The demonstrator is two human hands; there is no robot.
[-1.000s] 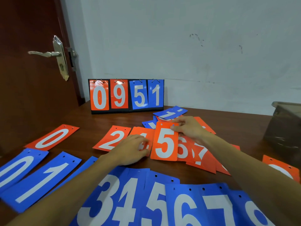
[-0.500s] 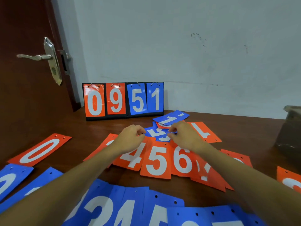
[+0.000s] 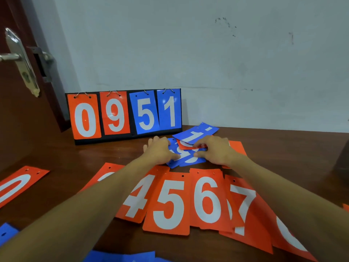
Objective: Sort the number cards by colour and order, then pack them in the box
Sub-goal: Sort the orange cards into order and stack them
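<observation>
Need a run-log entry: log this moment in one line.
step: sorting; left hand: holds blue cards; right hand: pinches blue cards; orange cards 4-7: laid out

The brown wooden table [image 3: 283, 148] carries an upright flip scoreboard [image 3: 123, 114], a row of orange number cards [image 3: 168, 205] and a mixed blue-and-orange pile [image 3: 196, 133].

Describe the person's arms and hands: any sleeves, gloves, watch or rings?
The left forearm and right forearm are bare up to the frame edge; no sleeve shows. The left hand and right hand are ungloved. No watch or band at either wrist, no ring in view.
</observation>
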